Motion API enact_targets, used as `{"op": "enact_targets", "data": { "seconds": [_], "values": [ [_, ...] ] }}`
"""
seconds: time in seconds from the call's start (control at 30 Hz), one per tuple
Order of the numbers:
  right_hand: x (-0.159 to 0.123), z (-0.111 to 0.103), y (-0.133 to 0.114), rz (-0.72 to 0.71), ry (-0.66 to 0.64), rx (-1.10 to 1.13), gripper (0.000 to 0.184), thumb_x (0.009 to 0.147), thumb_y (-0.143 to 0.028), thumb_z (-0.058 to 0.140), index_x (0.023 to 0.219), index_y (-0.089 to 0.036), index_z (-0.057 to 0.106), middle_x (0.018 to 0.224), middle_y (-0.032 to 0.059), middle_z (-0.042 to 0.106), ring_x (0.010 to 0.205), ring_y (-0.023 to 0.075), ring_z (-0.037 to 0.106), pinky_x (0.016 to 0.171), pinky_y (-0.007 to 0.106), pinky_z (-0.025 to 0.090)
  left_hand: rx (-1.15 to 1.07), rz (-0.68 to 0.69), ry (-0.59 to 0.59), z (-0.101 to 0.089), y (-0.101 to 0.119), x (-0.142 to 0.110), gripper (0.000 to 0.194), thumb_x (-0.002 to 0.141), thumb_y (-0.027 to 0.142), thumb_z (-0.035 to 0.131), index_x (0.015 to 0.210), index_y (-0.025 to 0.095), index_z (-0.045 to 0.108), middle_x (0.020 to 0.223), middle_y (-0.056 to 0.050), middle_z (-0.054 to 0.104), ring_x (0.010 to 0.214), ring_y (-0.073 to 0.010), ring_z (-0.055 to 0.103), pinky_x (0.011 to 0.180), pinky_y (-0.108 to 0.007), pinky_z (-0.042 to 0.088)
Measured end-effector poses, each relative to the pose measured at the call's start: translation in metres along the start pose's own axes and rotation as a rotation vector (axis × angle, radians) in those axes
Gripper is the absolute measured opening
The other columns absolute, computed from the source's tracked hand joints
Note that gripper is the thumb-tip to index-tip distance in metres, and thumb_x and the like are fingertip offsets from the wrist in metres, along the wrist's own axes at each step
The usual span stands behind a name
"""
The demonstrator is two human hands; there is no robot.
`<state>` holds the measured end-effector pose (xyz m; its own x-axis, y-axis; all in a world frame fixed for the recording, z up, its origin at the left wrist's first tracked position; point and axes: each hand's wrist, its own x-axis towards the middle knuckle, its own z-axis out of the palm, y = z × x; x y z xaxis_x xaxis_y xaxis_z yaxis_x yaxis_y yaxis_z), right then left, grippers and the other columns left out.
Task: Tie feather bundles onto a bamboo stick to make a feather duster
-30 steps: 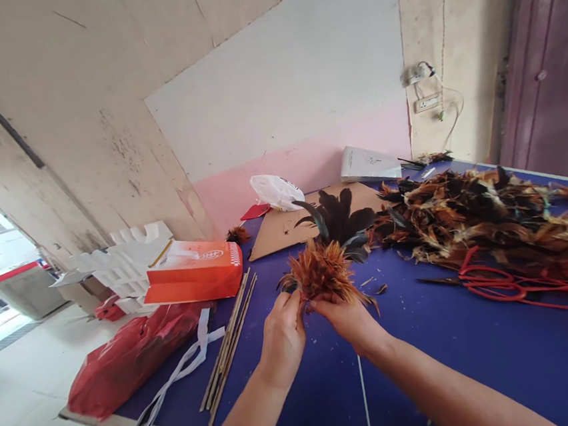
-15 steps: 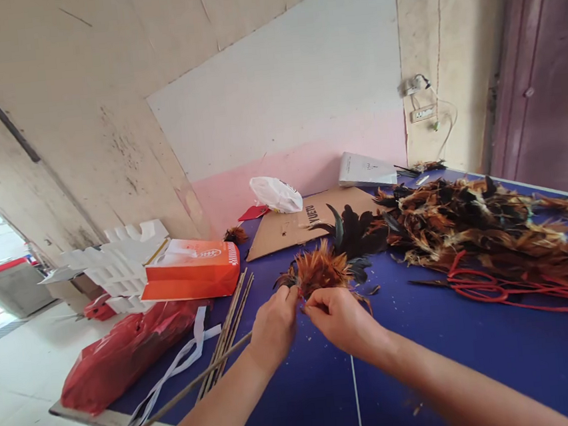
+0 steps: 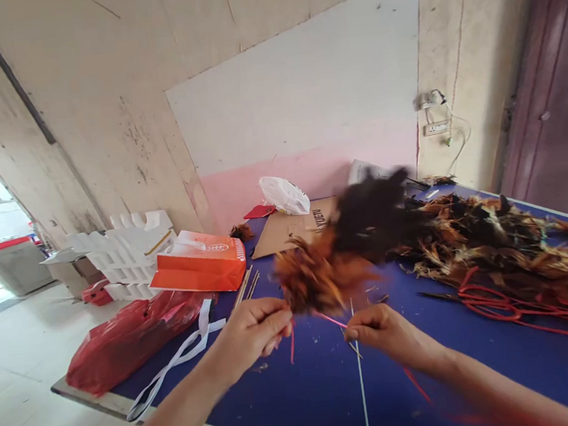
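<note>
My left hand (image 3: 262, 329) is closed in a pinch at the base of a bundle of orange-brown and black feathers (image 3: 315, 277), held above the blue table. Motion smears the bundle's black plumes, and my fingers cover the spot where it is gripped. A short pink-red end of string dangles beside the left fingertips. To the right, my right hand (image 3: 388, 330) pinches the pink-red string (image 3: 330, 319), which runs taut from the feathers to its fingers. More of that string trails below the right wrist, blurred.
A heap of feathers (image 3: 491, 233) covers the right side, with scissors and coiled red string (image 3: 493, 296) in front. At left lie thin sticks (image 3: 243, 287), white straps (image 3: 191, 352), a red plastic bag (image 3: 135, 341) and an orange bag (image 3: 199, 268). Cardboard (image 3: 286, 233) is behind.
My hands have moved apart, the right one drawing the string out sideways. The feather bundle has swung and turned, blurring. The stick below my left hand no longer shows. The view has shifted slightly.
</note>
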<state>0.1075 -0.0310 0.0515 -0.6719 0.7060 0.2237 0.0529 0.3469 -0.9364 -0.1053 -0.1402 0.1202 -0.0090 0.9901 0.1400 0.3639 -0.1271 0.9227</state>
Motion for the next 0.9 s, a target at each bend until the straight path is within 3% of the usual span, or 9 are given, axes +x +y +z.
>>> {"op": "enact_targets", "data": {
  "seconds": [0.13, 0.23, 0.33, 0.43, 0.57, 0.73, 0.9],
  "values": [
    [-0.023, 0.014, 0.002, -0.016, -0.060, -0.145, 0.034, 0.081, -0.040, 0.048, 0.065, -0.014, 0.065, 0.053, -0.0032, 0.042, 0.052, 0.0081, 0.032, 0.050, 0.020, 0.027, -0.496, -0.156, 0.208, 0.018, -0.051, 0.025, 0.023, 0.068, 0.034, 0.066, 0.067, 0.014, 0.055, 0.056, 0.002, 0.048, 0.040, -0.0019, 0.030, 0.037, -0.015, 0.013],
    [-0.037, 0.016, 0.001, -0.003, -0.022, -0.257, 0.036, 0.084, -0.040, 0.043, 0.066, -0.014, 0.062, 0.052, -0.0036, 0.037, 0.051, 0.0082, 0.026, 0.047, 0.021, 0.024, -0.689, -0.197, 0.194, 0.036, -0.067, 0.032, 0.026, 0.067, 0.033, 0.068, 0.063, 0.011, 0.055, 0.052, 0.004, 0.043, 0.039, 0.0003, 0.025, 0.036, -0.014, 0.009],
    [-0.044, 0.012, 0.006, 0.043, 0.055, -0.285, 0.035, 0.084, -0.040, 0.041, 0.077, -0.016, 0.065, 0.056, -0.0025, 0.044, 0.051, 0.0089, 0.030, 0.048, 0.021, 0.026, -0.788, -0.215, 0.119, 0.045, -0.073, 0.037, 0.024, 0.068, 0.031, 0.068, 0.064, 0.009, 0.057, 0.049, 0.005, 0.039, 0.038, 0.0012, 0.021, 0.036, -0.014, 0.009],
    [-0.047, 0.007, 0.013, 0.066, 0.091, -0.276, 0.034, 0.084, -0.040, 0.040, 0.082, -0.018, 0.066, 0.059, -0.0016, 0.048, 0.053, 0.0097, 0.033, 0.050, 0.021, 0.029, -0.765, -0.233, 0.104, 0.051, -0.077, 0.044, 0.023, 0.069, 0.031, 0.067, 0.066, 0.009, 0.059, 0.048, 0.005, 0.038, 0.038, 0.0010, 0.021, 0.036, -0.015, 0.009],
    [-0.045, 0.010, 0.013, 0.067, 0.114, -0.234, 0.033, 0.084, -0.039, 0.040, 0.080, -0.017, 0.066, 0.057, -0.0017, 0.047, 0.051, 0.0096, 0.033, 0.049, 0.021, 0.029, -0.597, -0.227, 0.180, 0.066, -0.081, 0.056, 0.026, 0.068, 0.034, 0.066, 0.062, 0.009, 0.057, 0.048, 0.004, 0.039, 0.038, -0.0002, 0.025, 0.036, -0.015, 0.011],
    [-0.036, 0.022, -0.001, 0.007, 0.177, -0.163, 0.033, 0.084, -0.036, 0.040, 0.074, -0.015, 0.064, 0.053, -0.0030, 0.039, 0.050, 0.0085, 0.030, 0.047, 0.020, 0.027, -0.451, -0.185, 0.234, 0.084, -0.084, 0.071, 0.030, 0.068, 0.037, 0.064, 0.057, 0.011, 0.055, 0.044, 0.006, 0.037, 0.037, -0.0015, 0.025, 0.037, -0.016, 0.015],
    [-0.031, 0.033, -0.025, -0.009, 0.217, -0.065, 0.031, 0.083, -0.029, 0.041, 0.071, -0.012, 0.063, 0.051, -0.0043, 0.034, 0.049, 0.0071, 0.027, 0.044, 0.019, 0.025, -0.397, -0.205, 0.199, 0.086, -0.085, 0.074, 0.030, 0.066, 0.039, 0.064, 0.056, 0.012, 0.055, 0.043, 0.006, 0.037, 0.037, -0.0030, 0.027, 0.037, -0.017, 0.017]
  ]
}}
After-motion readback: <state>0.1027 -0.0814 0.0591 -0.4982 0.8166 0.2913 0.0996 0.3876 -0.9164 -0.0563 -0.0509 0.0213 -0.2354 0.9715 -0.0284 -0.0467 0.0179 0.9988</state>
